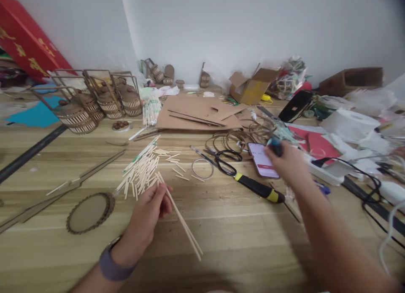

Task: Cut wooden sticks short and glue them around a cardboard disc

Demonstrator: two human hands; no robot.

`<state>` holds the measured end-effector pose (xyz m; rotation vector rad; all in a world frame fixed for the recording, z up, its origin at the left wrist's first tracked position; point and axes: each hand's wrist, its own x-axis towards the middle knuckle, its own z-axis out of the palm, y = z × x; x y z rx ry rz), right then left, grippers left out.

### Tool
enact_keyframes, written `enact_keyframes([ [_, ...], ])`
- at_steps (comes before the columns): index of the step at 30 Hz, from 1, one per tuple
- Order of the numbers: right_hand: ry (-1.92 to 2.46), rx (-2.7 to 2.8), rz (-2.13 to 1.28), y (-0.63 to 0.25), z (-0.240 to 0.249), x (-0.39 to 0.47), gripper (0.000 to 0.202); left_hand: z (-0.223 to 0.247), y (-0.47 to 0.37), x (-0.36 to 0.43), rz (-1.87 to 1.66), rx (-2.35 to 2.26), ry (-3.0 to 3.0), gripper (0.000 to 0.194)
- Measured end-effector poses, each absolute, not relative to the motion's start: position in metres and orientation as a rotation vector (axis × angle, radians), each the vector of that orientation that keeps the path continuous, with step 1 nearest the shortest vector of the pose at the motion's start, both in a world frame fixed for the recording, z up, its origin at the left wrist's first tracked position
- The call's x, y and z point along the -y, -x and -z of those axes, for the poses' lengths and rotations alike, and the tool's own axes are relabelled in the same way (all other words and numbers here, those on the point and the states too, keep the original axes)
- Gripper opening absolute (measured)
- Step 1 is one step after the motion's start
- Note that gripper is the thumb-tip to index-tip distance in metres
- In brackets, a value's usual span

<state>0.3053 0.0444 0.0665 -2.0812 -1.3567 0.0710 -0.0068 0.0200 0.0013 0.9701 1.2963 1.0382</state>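
Sticks (183, 221), two long thin ones as far as can be counted, lie low in the middle of the frame, pinched at their upper ends between the fingers of the left hand (148, 213), their far ends resting on the wooden table (240, 242). To handle them well, the pinch is best kept near the ends with both sticks side by side and flat to the table, so that neither twists or slips out. The right hand (289, 162), right of centre, is blurred; its fingers are curled around a small dark and blue object (276, 147) that I cannot identify, just above one phone (262, 160) with its screen lit. Just above the left hand lies a loose pile of short sticks (142, 173), too many to count. To the lower left sits one round cardboard disc (90, 213) with a scalloped edge. In the middle are one wire ring (202, 168), one pair of scissors (226, 160) and one tool with a black and yellow handle (257, 187). At upper left stand about four small woven baskets (95, 101) with tall handles, and at the top centre a stack of cardboard sheets (196, 111) and one open box (251, 88).
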Motion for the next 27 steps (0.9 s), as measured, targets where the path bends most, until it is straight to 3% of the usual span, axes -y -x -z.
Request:
enact_keyframes([
  [4, 1.687, 2.022, -0.804, -0.212, -0.039, -0.008, 0.007, 0.002, 0.003, -0.017, -0.947, -1.283, -1.001, 0.048],
  [6, 1.558, 2.162, -0.97, -0.176, -0.028, 0.009, 0.008, 0.004, 0.003, -0.017, -0.937, -1.263, -1.008, 0.046],
  [17, 1.53, 2.024, -1.037, -0.159, -0.012, 0.016, 0.012, 0.007, -0.001, -0.018, -0.946, -1.286, -1.063, 0.041],
  [27, 1.514, 1.746, -1.255, -0.167, -0.011, 0.013, 0.006, 0.009, -0.001, -0.019, -0.918, -1.33, -1.25, 0.048],
])
